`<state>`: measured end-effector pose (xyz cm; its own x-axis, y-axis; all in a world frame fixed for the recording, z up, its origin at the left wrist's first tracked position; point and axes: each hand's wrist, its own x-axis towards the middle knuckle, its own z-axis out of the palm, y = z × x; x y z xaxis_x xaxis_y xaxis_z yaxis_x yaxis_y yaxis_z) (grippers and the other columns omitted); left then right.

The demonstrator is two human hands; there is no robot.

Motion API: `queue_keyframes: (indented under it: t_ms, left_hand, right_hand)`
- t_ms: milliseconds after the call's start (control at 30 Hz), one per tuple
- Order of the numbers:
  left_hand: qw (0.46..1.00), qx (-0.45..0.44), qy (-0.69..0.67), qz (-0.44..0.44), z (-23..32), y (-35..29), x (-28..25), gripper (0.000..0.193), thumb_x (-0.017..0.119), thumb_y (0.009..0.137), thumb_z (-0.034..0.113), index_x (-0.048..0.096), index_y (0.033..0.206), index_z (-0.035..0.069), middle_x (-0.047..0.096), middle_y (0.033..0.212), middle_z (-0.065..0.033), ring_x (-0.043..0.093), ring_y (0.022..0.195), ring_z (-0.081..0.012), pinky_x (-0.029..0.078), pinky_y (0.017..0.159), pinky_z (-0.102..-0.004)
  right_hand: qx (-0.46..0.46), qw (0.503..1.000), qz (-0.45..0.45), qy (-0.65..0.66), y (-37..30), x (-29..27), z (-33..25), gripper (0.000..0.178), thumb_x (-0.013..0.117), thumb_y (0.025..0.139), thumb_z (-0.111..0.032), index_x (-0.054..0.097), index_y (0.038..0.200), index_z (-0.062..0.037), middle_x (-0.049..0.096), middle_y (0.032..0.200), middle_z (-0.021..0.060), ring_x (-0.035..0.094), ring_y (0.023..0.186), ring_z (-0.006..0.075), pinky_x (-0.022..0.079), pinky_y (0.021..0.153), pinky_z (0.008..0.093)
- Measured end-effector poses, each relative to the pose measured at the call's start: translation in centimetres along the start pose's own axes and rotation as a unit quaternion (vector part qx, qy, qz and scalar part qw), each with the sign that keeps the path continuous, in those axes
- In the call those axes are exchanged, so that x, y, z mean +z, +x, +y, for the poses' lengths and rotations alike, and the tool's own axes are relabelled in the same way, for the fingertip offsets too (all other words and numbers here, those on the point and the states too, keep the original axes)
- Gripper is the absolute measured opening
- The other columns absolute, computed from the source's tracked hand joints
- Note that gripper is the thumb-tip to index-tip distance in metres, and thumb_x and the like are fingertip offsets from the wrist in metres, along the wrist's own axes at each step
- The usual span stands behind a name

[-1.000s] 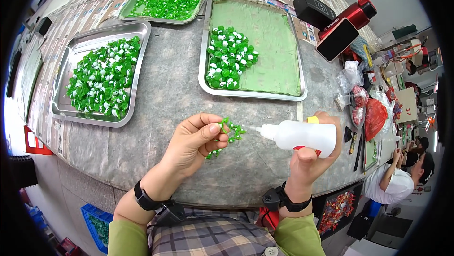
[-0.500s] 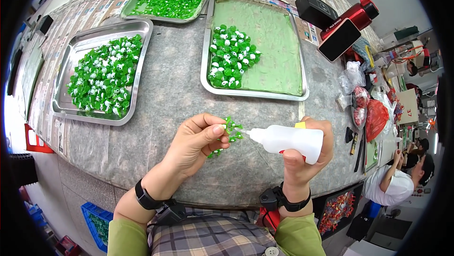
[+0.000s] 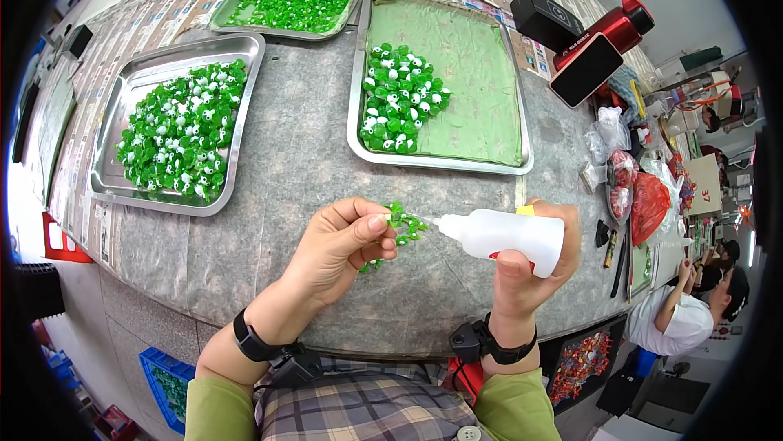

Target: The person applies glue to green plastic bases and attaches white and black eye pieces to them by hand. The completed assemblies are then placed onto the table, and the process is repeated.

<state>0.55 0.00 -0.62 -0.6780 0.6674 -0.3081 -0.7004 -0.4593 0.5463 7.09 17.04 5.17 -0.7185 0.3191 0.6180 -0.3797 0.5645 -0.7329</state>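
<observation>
My left hand is closed in a pinch, thumb against forefinger, on a small pale piece that the fingertips mostly hide. Around a white squeeze bottle my right hand is wrapped. The bottle lies nearly level, its thin nozzle pointing left at the pinching fingertips; whether it touches the piece I cannot tell. Just beyond and below those fingers, small green pieces with white bits lie on the grey table cover.
A metal tray at left holds a heap of green-and-white pieces. Another tray, lined in green, has similar ones on its left side. Green parts fill a far tray. A phone leans by a red bottle. A person sits at far right.
My right hand and the squeeze bottle have shifted slightly right, drawing the nozzle back a little from my left fingertips. The left hand has barely moved.
</observation>
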Motion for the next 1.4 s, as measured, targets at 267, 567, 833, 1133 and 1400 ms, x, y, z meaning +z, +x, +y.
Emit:
queue_keyframes:
  t_ms: [267, 567, 833, 1133, 1400]
  left_hand:
    - [1.000, 0.005, 0.003, 0.000, 0.1, -0.1, 0.2, 0.011, 0.056, 0.077, 0.012, 0.054, 0.083, 0.003, 0.057, 0.072, -0.0047, 0.055, 0.065, -0.0110, 0.048, 0.061, -0.0219]
    - [0.994, 0.090, 0.055, 0.041, 0.2, -0.2, 0.4, 0.013, 0.057, 0.075, 0.006, 0.055, 0.087, 0.002, 0.057, 0.076, -0.0052, 0.055, 0.069, -0.0105, 0.048, 0.064, -0.0228]
    - [0.994, 0.090, 0.048, 0.041, 0.3, -0.2, 0.4, 0.013, 0.056, 0.075, 0.005, 0.054, 0.088, 0.002, 0.057, 0.078, -0.0055, 0.055, 0.070, -0.0111, 0.048, 0.065, -0.0230]
    - [0.993, 0.094, 0.035, 0.066, 0.2, -0.1, 0.2, 0.012, 0.055, 0.076, 0.004, 0.054, 0.088, 0.002, 0.057, 0.077, -0.0050, 0.055, 0.069, -0.0113, 0.048, 0.065, -0.0233]
    - [0.993, 0.096, 0.028, 0.055, 0.2, 0.0, 0.4, 0.012, 0.054, 0.076, 0.004, 0.053, 0.088, 0.002, 0.056, 0.078, -0.0046, 0.055, 0.071, -0.0111, 0.048, 0.065, -0.0241]
  right_hand:
    - [0.008, 0.999, 0.027, 0.025, -0.2, -0.1, 0.1, 0.047, 0.073, 0.059, -0.035, 0.047, 0.080, -0.0026, 0.046, 0.069, 0.0029, 0.044, 0.057, 0.0100, 0.034, 0.049, 0.0219]
    - [-0.006, 1.000, 0.016, 0.013, -0.4, 0.1, 0.4, 0.045, 0.073, 0.059, -0.034, 0.049, 0.080, -0.0022, 0.047, 0.066, 0.0035, 0.045, 0.054, 0.0112, 0.035, 0.049, 0.0218]
    - [0.019, 1.000, 0.008, 0.014, -0.5, 0.3, 0.3, 0.045, 0.074, 0.057, -0.033, 0.049, 0.078, -0.0022, 0.049, 0.067, 0.0043, 0.047, 0.055, 0.0113, 0.036, 0.048, 0.0215]
    - [0.212, 0.964, 0.100, 0.126, 1.5, -3.6, 1.7, 0.032, 0.061, 0.072, -0.013, 0.041, 0.093, 0.0009, 0.053, 0.083, 0.0082, 0.055, 0.069, 0.0132, 0.045, 0.058, 0.0239]
    - [0.336, 0.937, 0.077, 0.051, -2.1, -9.5, 10.1, 0.038, 0.057, 0.073, -0.003, 0.039, 0.105, 0.0011, 0.053, 0.096, 0.0088, 0.051, 0.085, 0.0118, 0.041, 0.075, 0.0237]
